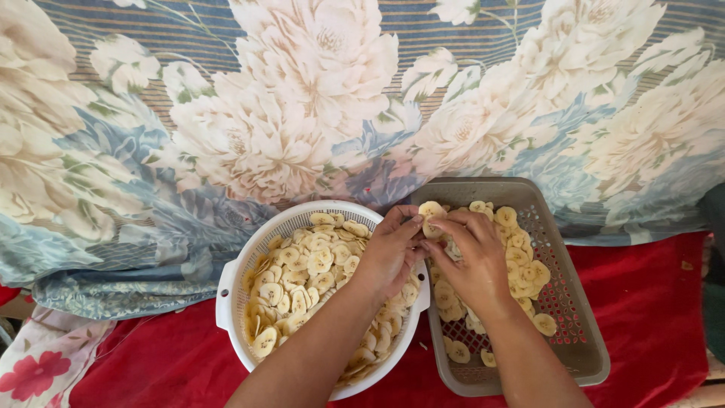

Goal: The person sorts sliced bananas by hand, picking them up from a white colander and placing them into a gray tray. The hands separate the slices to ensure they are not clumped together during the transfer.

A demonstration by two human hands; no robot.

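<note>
While pinching, both hands [434, 253] (together) — banana slices [432, 210], tray [581, 332]

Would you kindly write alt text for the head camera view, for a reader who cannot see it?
A person's left hand and right hand meet over the gap between two containers, fingers pinching pale banana slices. A round white colander heaped with slices sits left of a grey perforated tray holding fewer, both on a red cloth before a floral fabric.

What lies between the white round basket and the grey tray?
In the head view, both hands meet there holding a banana slice; white basket and grey tray rims nearly touch.
</note>
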